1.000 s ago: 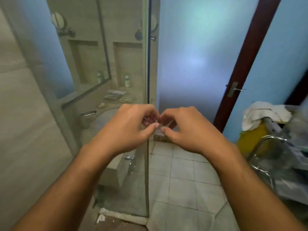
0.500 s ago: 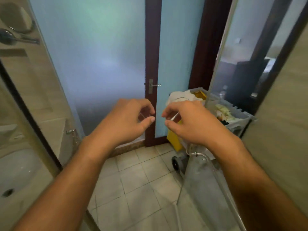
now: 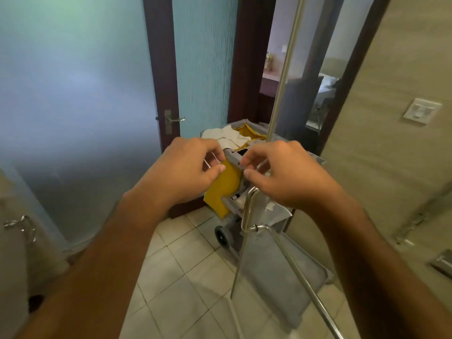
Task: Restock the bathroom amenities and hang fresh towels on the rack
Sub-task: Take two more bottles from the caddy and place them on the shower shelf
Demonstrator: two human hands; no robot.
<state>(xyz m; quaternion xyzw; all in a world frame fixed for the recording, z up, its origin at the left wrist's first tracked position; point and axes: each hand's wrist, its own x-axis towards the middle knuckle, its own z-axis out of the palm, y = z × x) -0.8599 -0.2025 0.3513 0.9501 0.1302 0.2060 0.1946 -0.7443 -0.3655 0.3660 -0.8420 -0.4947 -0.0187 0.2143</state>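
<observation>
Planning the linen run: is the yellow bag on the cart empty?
Not empty: white cloth is piled at the open top of the yellow bag; how full below, cannot tell.

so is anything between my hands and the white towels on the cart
Partly. The glass door with its steel handle fronts the cart's right side; the white towels lie left of its edge, nothing visible before them.
</observation>
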